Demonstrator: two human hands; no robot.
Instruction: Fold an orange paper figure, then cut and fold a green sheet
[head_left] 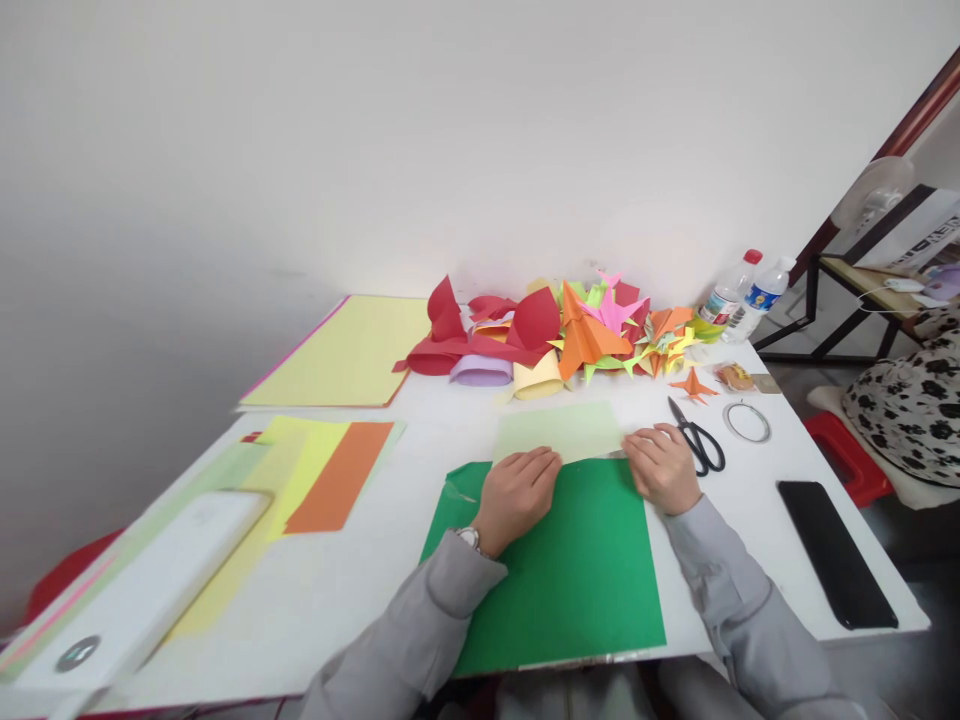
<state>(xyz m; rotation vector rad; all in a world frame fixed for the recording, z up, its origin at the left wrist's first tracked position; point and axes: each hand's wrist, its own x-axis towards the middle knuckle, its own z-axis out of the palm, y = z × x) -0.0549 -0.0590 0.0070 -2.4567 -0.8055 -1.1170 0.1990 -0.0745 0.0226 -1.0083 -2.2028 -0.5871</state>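
A pale green sheet of paper (559, 425) lies across the far edge of a dark green sheet (577, 560). My left hand (520, 497) has its fingers curled together at the pale sheet's near left edge, the wrist resting over the dark green sheet. At the near right corner of the pale sheet, my right hand (661, 468) is closed on the paper, thumb and fingers pinched. What the fingertips do under the edge is hidden. Black-handled scissors (701, 445) lie just right of my right hand.
Folded paper shapes (592, 330) are heaped along the wall. Paper strips (341, 475) and a white device (165, 580) lie left, beside a big yellow sheet (345, 350). To the right are a wire coil (747, 422), a black phone (836, 553) and two bottles, one green-filled (724, 300).
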